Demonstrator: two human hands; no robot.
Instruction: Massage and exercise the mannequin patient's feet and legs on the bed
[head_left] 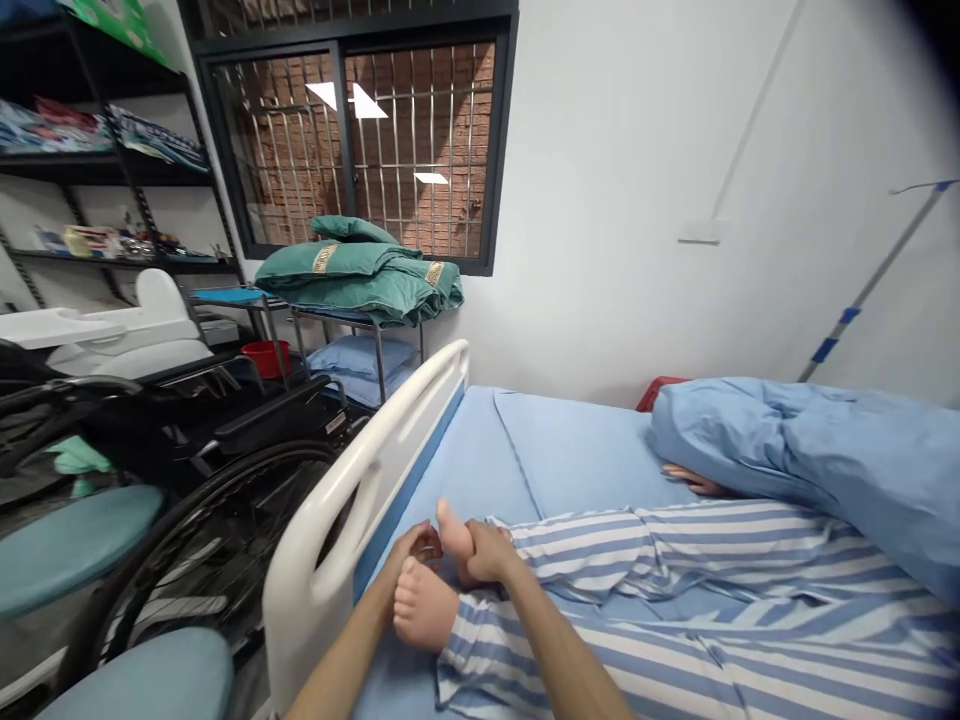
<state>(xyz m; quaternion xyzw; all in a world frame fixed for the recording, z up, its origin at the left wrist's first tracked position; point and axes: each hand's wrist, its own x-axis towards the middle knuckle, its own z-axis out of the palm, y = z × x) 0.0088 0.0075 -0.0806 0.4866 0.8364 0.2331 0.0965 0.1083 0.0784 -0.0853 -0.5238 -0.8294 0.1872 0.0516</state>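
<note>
Two bare forearms (574, 640), entering at the lower edge, the right one crossing above the striped clothing. Right hand (491, 552): fingers closed round the upright far bare foot (454, 532), the farther of a pair, near its ankle. Left hand (412, 548): fingers curled by the sole of that same foot; partly masked, so whether they touch it or merely hover cannot be told. Near bare foot (426, 608): toes up, unheld, just beside the left wrist. Blue-and-white striped trousers (645, 645), worn, both legs stretched along a pale-blue sheeted mattress (577, 430). Cream moulded footboard (300, 600), beyond the toes. Pale-blue quilt (825, 440), bunched at right, the lying person's hand (697, 482) showing at its edge. Left of the footboard: black wheelchair (161, 445) and teal padded seat (142, 680). Below the window (420, 150): folded green bedding (360, 285). Step in hand, as judged: supporting and handling the far foot. Next move, as judged: calls for a steady right-hand hold and care that the left wrist clears the near toes.
</note>
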